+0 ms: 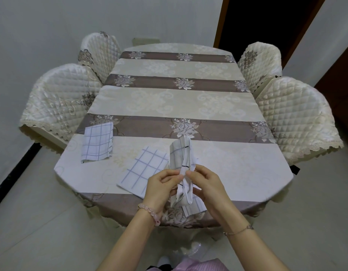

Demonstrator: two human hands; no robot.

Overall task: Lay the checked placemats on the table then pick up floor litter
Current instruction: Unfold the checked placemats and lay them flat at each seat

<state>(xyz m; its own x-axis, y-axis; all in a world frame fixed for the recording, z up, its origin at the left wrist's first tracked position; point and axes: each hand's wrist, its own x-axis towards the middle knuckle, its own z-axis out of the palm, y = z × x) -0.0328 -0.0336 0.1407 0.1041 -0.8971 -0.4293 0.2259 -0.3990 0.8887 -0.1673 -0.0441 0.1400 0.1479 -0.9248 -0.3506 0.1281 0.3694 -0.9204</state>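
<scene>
Head view, looking down the length of the bench point(237, 173), its cream-and-mauve striped tablecloth point(169, 102) printed with roses. Both hands are up over the near edge, working one crumpled checked placemat point(182, 159). Left hand point(159, 189), fingers curled, pinches the bunched cloth from the left side, a pink bead bracelet point(149, 212) on that wrist. Right hand point(205, 187) pinches the same cloth from the right, thumb and forefinger meeting the fabric just opposite the left thumb, a thin chain bracelet point(239, 230) on that wrist. The held placemat stands twisted and upright between them, its top flopping back toward the middle of the bench, its lower end hanging down over the near edge.

Just left of the hands, a second checked placemat point(143, 171) lies flat on the cream band, turned at an angle, its near corner tucked behind the left hand. Further left and apart from it, a third checked placemat point(97, 142) lies flat near the left edge, straddling the mauve stripe and the cream band.

Four quilted chair covers flank the bench: near left point(59, 102), far left point(98, 53), far right point(259, 63), near right point(298, 118). A dark doorway point(267, 20) opens beyond the far right corner. Pale floor tiles point(42, 222) surround everything.
</scene>
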